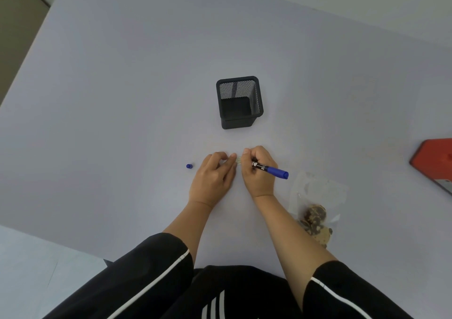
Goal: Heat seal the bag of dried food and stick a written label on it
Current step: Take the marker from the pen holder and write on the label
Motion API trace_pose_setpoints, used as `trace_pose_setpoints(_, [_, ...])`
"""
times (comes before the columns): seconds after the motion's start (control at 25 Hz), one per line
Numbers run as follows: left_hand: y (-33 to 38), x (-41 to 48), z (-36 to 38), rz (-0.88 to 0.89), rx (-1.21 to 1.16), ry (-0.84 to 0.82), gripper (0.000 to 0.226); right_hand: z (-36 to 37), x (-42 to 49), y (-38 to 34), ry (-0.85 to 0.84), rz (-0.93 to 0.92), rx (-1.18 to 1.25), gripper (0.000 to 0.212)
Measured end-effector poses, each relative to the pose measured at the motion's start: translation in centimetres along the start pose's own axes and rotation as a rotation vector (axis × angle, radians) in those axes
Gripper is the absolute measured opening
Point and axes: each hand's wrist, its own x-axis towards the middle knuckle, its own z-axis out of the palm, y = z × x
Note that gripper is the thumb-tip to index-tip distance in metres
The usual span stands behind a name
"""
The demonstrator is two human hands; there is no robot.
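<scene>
- Head view: at frame centre, the right hand [256, 172] grips a blue marker [274, 170] over a small label [238, 161].
- Left hand [212, 179], fingers relaxed, presses that label.
- Bag of dried food [315, 216] lies lower right, beside the right forearm.

A black square mesh pen pot [239, 103] stands on the pale bench [122, 98]. Before it, the left hand [212, 177] and the right hand [256, 169], which holds a blue marker pen [271, 170], meet on a small label [238, 160]. A blue pen cap [189, 166] lies left of them, a clear plastic bag of dried food [315, 211] lies right, and a red sealer [435, 162] sits far right.
</scene>
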Motion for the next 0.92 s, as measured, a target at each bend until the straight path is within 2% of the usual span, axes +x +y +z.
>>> trace_pose_setpoints(0.92, [-0.06,0.00,0.01,0.008,0.007,0.011,0.022,0.09,-0.07,0.24,-0.010,-0.001,0.000,0.034])
